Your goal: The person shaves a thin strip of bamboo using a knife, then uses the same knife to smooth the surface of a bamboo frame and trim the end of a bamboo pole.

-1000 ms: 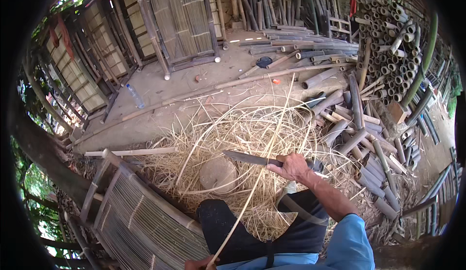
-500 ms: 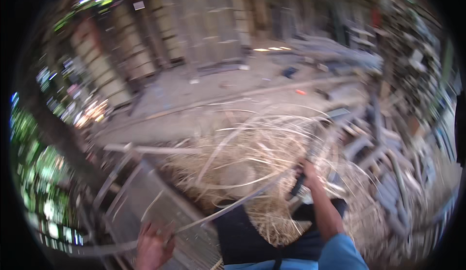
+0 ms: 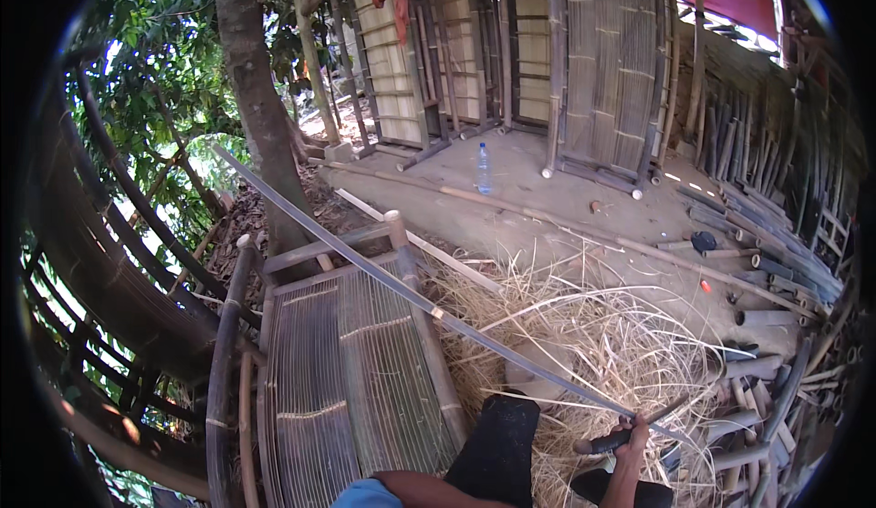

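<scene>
My right hand (image 3: 633,437) is closed around the dark handle of a knife (image 3: 604,441), whose blade points up and to the right. A long, narrow bamboo strip (image 3: 392,282) slants from the upper left down to this hand and passes by its fingers, its short end sticking out beyond. The strip seems gripped together with the knife. Of my left arm, only the blue sleeve and forearm (image 3: 429,488) show at the lower edge; the left hand is out of sight. Below the strip lies a heap of pale bamboo shavings (image 3: 602,353), in front of my dark-clad knees.
A slatted bamboo bench (image 3: 356,362) stands at left, beside a tree trunk (image 3: 258,88). Bamboo panels (image 3: 610,70) lean upright at the back, near a plastic bottle (image 3: 484,168). Cut bamboo poles (image 3: 766,316) pile up at right. A long pole (image 3: 547,213) crosses the ground.
The view has swung left. My left hand, earlier on the strip at lower left, has gone out of view. The strip now reaches far to the upper left. My right hand still holds the knife.
</scene>
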The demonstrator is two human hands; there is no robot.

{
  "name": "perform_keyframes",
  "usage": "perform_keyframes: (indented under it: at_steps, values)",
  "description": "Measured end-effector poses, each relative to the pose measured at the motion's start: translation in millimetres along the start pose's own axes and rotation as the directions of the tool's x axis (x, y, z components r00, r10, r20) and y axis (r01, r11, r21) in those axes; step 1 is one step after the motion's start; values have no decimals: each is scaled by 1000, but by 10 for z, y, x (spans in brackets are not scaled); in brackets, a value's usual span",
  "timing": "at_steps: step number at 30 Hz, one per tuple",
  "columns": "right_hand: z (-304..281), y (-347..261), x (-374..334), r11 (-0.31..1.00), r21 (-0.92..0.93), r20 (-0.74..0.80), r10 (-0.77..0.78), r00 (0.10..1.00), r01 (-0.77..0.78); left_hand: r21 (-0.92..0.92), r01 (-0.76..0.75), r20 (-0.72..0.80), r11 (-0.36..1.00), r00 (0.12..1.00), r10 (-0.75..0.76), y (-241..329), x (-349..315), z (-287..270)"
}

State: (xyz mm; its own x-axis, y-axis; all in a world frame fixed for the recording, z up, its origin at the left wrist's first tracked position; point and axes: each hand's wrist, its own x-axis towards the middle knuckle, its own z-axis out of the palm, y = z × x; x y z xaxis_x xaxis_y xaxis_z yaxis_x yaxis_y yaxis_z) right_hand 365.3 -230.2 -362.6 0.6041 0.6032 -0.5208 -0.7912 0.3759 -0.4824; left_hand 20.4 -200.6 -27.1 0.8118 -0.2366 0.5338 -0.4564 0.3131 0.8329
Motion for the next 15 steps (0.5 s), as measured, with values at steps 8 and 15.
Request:
perform_keyframes:
  at_steps: [8,15]
  values:
    - [588,336,-617,997,-69,-9,-47,999,46,391,469,-920,792,203,334,-992,-772,-897]
    - [988,748,-1264,924,-330,193,264,945,-191,741,-182,-668,646,-97,738,-410,-650,-1059]
